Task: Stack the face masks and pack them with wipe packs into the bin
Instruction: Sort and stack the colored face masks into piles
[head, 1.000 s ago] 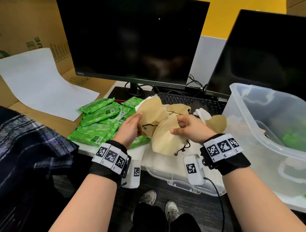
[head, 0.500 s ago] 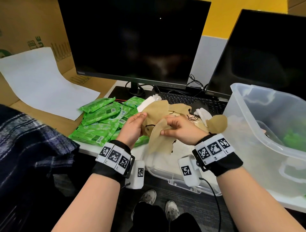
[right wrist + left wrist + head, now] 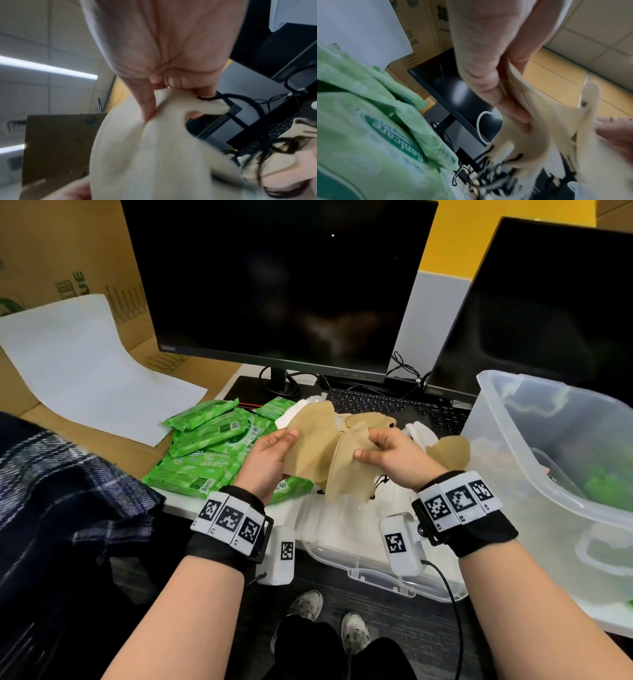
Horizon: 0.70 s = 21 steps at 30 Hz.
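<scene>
nearest the body, over the front edge of the surface (image 3: 178,503), both hands hold tan face masks clear of the pile. the right hand (image 3: 394,455) pinches the upper edge of one mask (image 3: 346,470) between thumb and curled fingers (image 3: 147,106), so it hangs limp with its black ear loops (image 3: 378,486) dangling. the left hand (image 3: 270,460) grips a second mask (image 3: 313,440) by its left edge, thumb on top and fingers (image 3: 513,112) curled behind; the two masks overlap in the middle.

judging by the droop, these are very light, soft, floppy pieces that fold under their own weight. they are best taken by a firm edge pinch, and the loops look likely to snag.

just beyond lie more loose masks (image 3: 448,451) and the green wipe packs (image 3: 205,446) to the left. to the right stands the clear plastic bin (image 3: 513,412), with something green already showing inside.
</scene>
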{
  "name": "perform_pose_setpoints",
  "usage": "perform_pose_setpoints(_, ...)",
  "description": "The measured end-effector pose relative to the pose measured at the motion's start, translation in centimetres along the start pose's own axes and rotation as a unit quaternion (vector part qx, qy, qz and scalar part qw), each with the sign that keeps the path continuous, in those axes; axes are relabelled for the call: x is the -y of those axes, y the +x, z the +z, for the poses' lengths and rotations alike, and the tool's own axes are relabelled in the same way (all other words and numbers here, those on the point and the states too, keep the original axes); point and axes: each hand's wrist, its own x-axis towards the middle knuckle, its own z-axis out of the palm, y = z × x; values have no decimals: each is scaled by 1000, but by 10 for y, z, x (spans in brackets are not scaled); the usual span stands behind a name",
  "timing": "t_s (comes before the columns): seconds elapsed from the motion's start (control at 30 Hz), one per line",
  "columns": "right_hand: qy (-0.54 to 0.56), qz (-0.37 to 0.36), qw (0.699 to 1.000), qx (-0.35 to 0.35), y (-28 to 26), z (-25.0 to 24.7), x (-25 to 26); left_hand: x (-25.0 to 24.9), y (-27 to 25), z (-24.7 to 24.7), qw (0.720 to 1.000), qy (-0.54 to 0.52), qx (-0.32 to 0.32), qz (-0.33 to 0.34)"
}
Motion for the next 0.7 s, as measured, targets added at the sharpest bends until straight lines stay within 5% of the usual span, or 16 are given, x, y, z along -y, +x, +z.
perform_pose_setpoints(0.17, 147, -38, 988, -16, -3, -3, 12, -1, -2, 1, 1000, 16, 8, 9)
perform_pose_setpoints(0.37, 113, -58, 983, -129, -1, -8, 18, -4, -5, 3, 1000, 22, -1, 22)
perform_pose_setpoints(0.57, 223, -37, 974, -25, 0, 8, 27, -5, -5, 11, 1000, 16, 0, 17)
perform_pose_setpoints(0.7, 192, -7, 981, -31, -1, 17, 29, -6, -7, 14, 1000, -3, -19, 13)
